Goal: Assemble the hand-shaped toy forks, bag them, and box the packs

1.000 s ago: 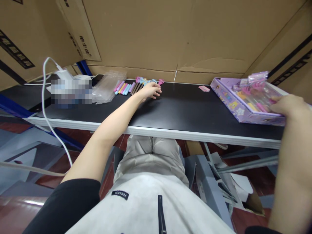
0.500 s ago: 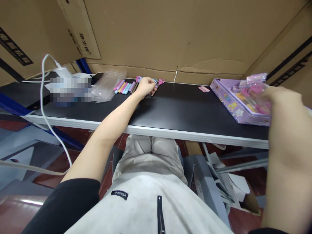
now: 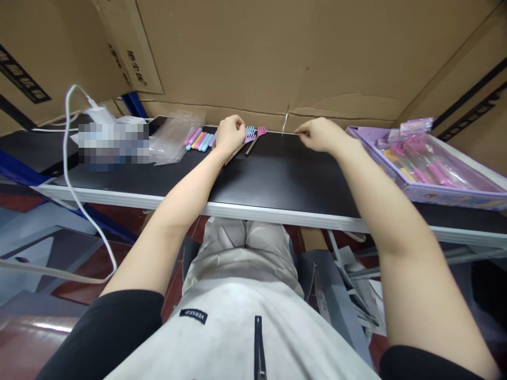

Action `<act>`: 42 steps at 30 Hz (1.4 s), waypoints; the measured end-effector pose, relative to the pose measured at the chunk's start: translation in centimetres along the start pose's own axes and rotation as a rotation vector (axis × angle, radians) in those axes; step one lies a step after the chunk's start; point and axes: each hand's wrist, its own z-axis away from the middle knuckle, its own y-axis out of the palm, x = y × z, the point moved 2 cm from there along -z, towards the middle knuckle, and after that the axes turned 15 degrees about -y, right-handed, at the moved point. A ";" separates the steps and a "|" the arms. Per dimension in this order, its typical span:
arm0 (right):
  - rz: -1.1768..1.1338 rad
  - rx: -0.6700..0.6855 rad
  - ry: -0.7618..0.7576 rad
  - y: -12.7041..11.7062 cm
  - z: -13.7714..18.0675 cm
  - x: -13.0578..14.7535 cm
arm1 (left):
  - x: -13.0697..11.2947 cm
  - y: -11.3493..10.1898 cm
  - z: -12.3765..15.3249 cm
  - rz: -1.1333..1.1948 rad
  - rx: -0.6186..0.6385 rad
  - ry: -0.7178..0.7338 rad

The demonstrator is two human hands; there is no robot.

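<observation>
My left hand (image 3: 232, 138) is closed over the back of the black table, its fingertips curled together; what they hold is hidden. Beside it lie back scratchers with small claw heads: a pink one (image 3: 262, 131), a purple one (image 3: 249, 138) and a blue one (image 3: 250, 130). The purple one's metal rod slants down past my left hand. Several pastel handles (image 3: 200, 140) lie in a row to the left of that hand. My right hand (image 3: 319, 133) hovers near the table's back edge, fingers pinched together, with nothing visible in them.
A purple display box (image 3: 455, 199) with bagged pink and yellow scratchers (image 3: 431, 158) stands at right. Clear plastic bags (image 3: 174, 138) lie at left, near a blurred-out item and a white cable (image 3: 71, 169). Cardboard walls (image 3: 317, 58) close off the back.
My right hand has moved left from the display box to the table's back middle. The purple scratcher's head now shows beside my left hand, which has shifted slightly left and up.
</observation>
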 end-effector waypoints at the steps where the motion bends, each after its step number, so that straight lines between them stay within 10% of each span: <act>1: -0.022 0.003 -0.024 0.7 -0.9 0.8 | -0.1 -0.2 0.0 -0.088 -0.042 0.057; 11: -0.042 0.216 -0.148 5.9 -7.8 5.9 | 1.5 -2.4 -1.8 -0.600 0.035 -0.013; 21: 0.095 0.305 -0.167 5.4 -7.4 10.3 | 1.5 -2.4 -1.9 -0.853 -0.004 -0.134; 31: 0.116 0.316 -0.161 5.0 -5.6 8.8 | 2.4 -0.9 -2.2 -0.678 0.028 0.062; 37: 0.070 0.281 -0.166 4.9 -4.1 8.1 | 0.7 0.0 0.1 -1.273 0.037 0.091; 42: 0.001 0.203 -0.172 5.5 -3.4 7.9 | -0.6 -0.3 1.4 -1.289 -0.078 0.080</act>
